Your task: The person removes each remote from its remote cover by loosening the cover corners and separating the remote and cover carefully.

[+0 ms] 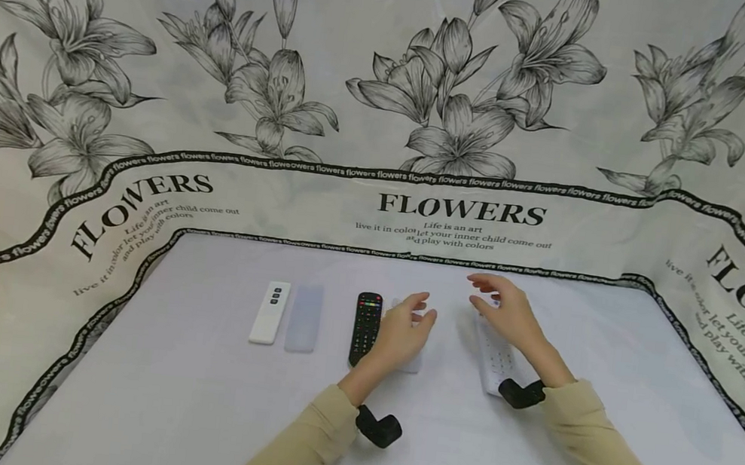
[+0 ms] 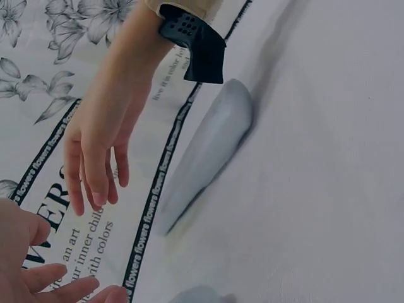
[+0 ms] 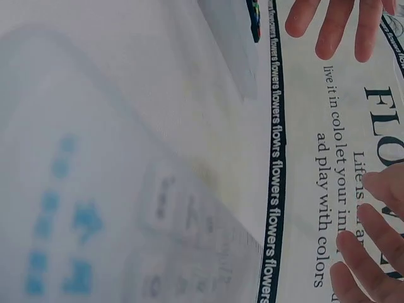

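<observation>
Occlusion: left hand (image 1: pixel 402 336) covers most of the right-hand translucent cover (image 1: pixel 411 365); only a lower strip and a bit near the fingers show in head view. Same hand and wrist overlap the lower right of the black remote (image 1: pixel 365 326). Right hand (image 1: pixel 506 312) hides the far end of the large white remote (image 1: pixel 498 358); a black wrist device (image 1: pixel 521 393) cuts across its near corner. In right-wrist view this remote fills the near left, blurred; its blue marks cannot be read. Black remote appears there as a thin sliver only. Left-wrist view: a rounded pale edge (image 2: pixel 197 295) is cut off at the bottom, identity uncertain.

Grip, left: fingers loosely bent, thumb and fingertips apart with a moderate gap; nothing seen between them. Hand is over the right-hand cover, beside the black remote; contact with the cover cannot be told.

Grip, right: fingers extended with a slight bend, thumb clear of them, nothing held. Hand is above the large white remote and apart from it in left-wrist view.

Position: 3 remotes and 2 covers lie on the white tabletop (image 1: pixel 190 410). Small white remote (image 1: pixel 271 313), 3 dark buttons, is at far left, just beside the left-hand translucent cover (image 1: pixel 304 318).
</observation>
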The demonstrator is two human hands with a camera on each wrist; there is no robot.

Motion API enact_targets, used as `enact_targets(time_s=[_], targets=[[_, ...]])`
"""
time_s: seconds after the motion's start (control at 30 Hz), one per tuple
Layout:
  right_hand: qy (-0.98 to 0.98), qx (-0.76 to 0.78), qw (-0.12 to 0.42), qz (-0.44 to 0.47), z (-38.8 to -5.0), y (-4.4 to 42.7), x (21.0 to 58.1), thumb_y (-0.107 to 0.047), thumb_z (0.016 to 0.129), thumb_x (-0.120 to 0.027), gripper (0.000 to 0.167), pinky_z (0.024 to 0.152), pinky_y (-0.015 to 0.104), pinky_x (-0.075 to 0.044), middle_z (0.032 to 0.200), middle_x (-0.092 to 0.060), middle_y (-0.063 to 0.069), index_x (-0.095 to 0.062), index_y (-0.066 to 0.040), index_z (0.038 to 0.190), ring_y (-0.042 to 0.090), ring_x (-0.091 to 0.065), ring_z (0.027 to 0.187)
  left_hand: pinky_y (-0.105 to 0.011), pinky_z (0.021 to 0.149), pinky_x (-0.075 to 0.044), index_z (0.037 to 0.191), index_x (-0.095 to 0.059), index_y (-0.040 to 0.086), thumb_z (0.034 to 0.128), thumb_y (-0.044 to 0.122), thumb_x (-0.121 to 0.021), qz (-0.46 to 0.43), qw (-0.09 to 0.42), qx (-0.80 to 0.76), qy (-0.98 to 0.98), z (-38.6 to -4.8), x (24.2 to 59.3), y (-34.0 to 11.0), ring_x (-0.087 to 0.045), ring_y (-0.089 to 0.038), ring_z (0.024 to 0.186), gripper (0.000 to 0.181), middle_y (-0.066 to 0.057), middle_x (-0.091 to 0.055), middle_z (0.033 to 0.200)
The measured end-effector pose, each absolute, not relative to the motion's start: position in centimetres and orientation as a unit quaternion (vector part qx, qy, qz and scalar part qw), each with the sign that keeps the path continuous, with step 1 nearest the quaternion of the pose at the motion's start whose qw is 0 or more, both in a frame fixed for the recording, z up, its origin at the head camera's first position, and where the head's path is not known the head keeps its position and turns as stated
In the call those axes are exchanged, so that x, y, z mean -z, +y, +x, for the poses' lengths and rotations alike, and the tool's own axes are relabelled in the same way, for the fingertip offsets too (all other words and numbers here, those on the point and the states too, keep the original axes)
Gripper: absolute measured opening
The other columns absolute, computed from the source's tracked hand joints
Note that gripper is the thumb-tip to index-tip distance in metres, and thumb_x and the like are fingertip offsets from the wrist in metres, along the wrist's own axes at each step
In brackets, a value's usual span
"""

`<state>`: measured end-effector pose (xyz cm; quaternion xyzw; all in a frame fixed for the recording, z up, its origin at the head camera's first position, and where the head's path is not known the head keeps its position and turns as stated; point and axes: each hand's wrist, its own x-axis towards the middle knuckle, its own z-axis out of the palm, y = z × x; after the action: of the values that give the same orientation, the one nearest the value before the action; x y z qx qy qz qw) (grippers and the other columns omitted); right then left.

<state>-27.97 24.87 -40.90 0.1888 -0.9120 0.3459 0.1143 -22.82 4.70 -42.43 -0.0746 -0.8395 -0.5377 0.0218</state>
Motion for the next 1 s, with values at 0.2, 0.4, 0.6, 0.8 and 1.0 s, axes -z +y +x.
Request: enact_targets(time_s=[0.2, 0.4, 0.6, 0.8, 1.0], targets=[[-0.922, -0.335, 0.112, 0.161, -27.4, 27.4, 41.0, -0.006, 0.091, -0.061, 0.04, 0.092, 0.057, -0.045, 0.122, -0.059, 0.027, -0.053, 0.002, 0.129, 0.043, -0.055, 0.111, -0.034, 0.084, -0.054, 0.138, -0.049, 0.006, 0.0959, 0.027, -0.054, -0.063, 0.007, 0.573, -0.817, -22.6, 43.0, 7.5, -0.063, -0.025, 0.108, 0.047, -0.016, -0.06, 0.129], [-0.933, -0.334, 0.076, 0.108, -26.9, 29.1, 41.3, -0.011, 0.094, -0.058, 0.044, 0.092, 0.057, -0.045, 0.125, -0.055, 0.03, -0.048, 0.002, 0.134, 0.046, -0.054, 0.113, -0.031, 0.082, -0.054, 0.136, -0.052, 0.01, 0.0921, 0.026, -0.06, -0.029, -0.032, 0.59, -0.806, -22.0, 43.7, 10.1, -0.064, -0.022, 0.106, 0.047, -0.012, -0.061, 0.13], [-0.941, -0.327, -0.006, 0.085, -26.5, 30.1, 41.5, -0.02, 0.095, -0.058, 0.053, 0.087, 0.054, -0.049, 0.128, -0.053, 0.033, -0.041, 0.004, 0.138, 0.046, -0.056, 0.11, -0.032, 0.088, -0.053, 0.137, -0.05, 0.009, 0.0898, 0.023, -0.062, -0.034, -0.082, 0.563, -0.822, -22.1, 43.6, 11.8, -0.063, -0.024, 0.11, 0.051, -0.014, -0.059, 0.133], [-0.943, -0.323, -0.04, 0.072, -26.3, 30.8, 42.0, -0.024, 0.094, -0.058, 0.056, 0.085, 0.05, -0.051, 0.127, -0.053, 0.034, -0.039, 0.005, 0.138, 0.046, -0.057, 0.108, -0.035, 0.096, -0.05, 0.138, -0.048, 0.005, 0.088, 0.021, -0.062, -0.025, -0.108, 0.545, -0.831, -22.3, 43.6, 12.9, -0.059, -0.026, 0.118, 0.054, -0.015, -0.058, 0.134], [-0.931, -0.35, -0.087, 0.054, -26.6, 30.7, 42.2, -0.023, 0.095, -0.057, 0.059, 0.072, 0.031, -0.055, 0.125, -0.051, 0.035, -0.035, 0.009, 0.139, 0.032, -0.063, 0.095, -0.034, 0.104, -0.044, 0.137, -0.048, 0.002, 0.0846, 0.021, -0.064, -0.016, -0.112, 0.524, -0.844, -22.9, 43.0, 13.3, -0.053, -0.025, 0.126, 0.058, -0.015, -0.057, 0.134]])
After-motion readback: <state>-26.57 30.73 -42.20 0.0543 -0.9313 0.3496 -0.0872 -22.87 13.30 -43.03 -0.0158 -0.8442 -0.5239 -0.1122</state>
